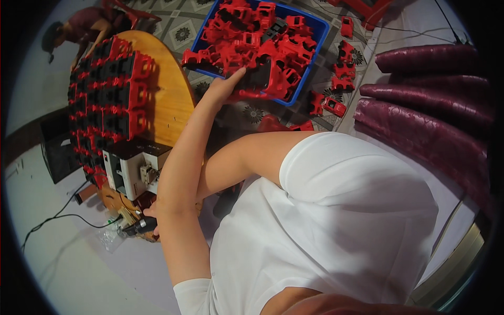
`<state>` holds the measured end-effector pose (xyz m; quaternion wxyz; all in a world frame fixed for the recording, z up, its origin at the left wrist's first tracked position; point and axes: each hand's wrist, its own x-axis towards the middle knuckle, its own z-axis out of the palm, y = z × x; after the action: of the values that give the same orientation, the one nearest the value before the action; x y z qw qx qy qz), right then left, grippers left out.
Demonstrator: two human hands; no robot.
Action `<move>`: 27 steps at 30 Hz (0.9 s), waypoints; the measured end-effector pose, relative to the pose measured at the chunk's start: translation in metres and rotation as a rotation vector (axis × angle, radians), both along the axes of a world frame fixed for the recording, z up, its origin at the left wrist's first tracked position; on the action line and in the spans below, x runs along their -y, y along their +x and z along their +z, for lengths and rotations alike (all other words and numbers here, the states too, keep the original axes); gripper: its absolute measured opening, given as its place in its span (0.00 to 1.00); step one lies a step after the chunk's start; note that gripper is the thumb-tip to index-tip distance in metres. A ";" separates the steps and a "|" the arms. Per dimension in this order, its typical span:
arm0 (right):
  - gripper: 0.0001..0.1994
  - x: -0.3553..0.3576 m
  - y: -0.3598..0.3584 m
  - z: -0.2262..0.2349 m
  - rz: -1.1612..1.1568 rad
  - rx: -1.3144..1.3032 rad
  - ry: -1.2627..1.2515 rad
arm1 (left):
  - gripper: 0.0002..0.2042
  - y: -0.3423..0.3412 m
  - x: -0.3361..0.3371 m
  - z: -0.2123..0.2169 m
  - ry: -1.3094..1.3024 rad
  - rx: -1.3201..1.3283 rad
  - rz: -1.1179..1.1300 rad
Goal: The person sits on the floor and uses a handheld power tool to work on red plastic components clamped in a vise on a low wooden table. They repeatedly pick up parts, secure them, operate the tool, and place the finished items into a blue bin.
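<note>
My left hand point(227, 86) reaches out over a blue tub point(321, 50) and is closed on a red and black toy vehicle body point(257, 79), thumb on top. Beneath and around it the tub is heaped with red plastic toy vehicle parts point(249, 39). My right arm crosses under the left forearm. Low on the left, my right hand point(151, 214) grips a black handheld tool point(143, 226), which looks like an electric screwdriver; most of that hand is hidden behind my left arm. Close by it stands a white box-shaped machine point(134, 170).
A wooden table point(170, 79) carries rows of red and black toy bodies point(107, 94). Loose red toy cars point(333, 106) lie on the patterned floor at right, beside maroon cushions point(420, 110). Another person point(86, 29) bends at the table's far left. Black cables point(68, 214) run along the left.
</note>
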<state>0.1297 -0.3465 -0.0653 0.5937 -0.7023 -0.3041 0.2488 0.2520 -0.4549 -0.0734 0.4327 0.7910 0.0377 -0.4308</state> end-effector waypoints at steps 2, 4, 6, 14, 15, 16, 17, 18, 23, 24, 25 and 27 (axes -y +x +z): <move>0.30 0.004 0.006 0.001 -0.023 -0.005 0.006 | 0.38 0.009 0.034 0.012 -0.109 -0.030 0.030; 0.30 0.005 0.003 0.000 -0.013 -0.011 0.005 | 0.39 0.023 0.057 0.009 -0.234 -0.071 0.087; 0.30 0.007 0.004 -0.002 -0.012 -0.017 0.014 | 0.40 0.021 0.080 0.013 -0.275 -0.005 0.247; 0.29 -0.001 0.000 0.000 -0.016 -0.019 0.018 | 0.39 -0.007 0.043 0.007 -0.100 0.025 -0.091; 0.29 -0.002 0.000 -0.001 -0.014 -0.016 0.017 | 0.38 -0.010 0.038 0.009 -0.061 -0.002 -0.154; 0.29 -0.003 0.000 -0.002 -0.012 -0.013 0.018 | 0.38 -0.013 0.033 0.011 -0.023 -0.030 -0.215; 0.29 -0.005 -0.001 -0.003 -0.010 -0.013 0.016 | 0.36 -0.016 0.030 0.013 0.026 -0.030 -0.277; 0.29 -0.007 -0.002 -0.002 -0.005 -0.011 0.018 | 0.35 -0.015 0.026 0.012 0.038 0.007 -0.316; 0.29 -0.017 -0.005 0.003 0.023 0.000 0.025 | 0.30 -0.015 0.009 0.007 0.075 0.220 -0.412; 0.29 -0.019 -0.006 0.003 0.026 0.000 0.027 | 0.29 -0.016 0.008 0.012 0.058 0.245 -0.426; 0.29 -0.022 -0.005 0.004 0.029 0.006 0.026 | 0.28 -0.016 0.005 0.018 0.041 0.271 -0.439; 0.29 -0.030 -0.005 0.005 0.047 0.014 0.040 | 0.28 -0.019 -0.003 0.031 0.023 0.312 -0.452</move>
<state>0.1246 -0.3169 -0.0599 0.5995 -0.6845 -0.3299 0.2515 0.2327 -0.4517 -0.0420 0.3174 0.8410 -0.2019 -0.3888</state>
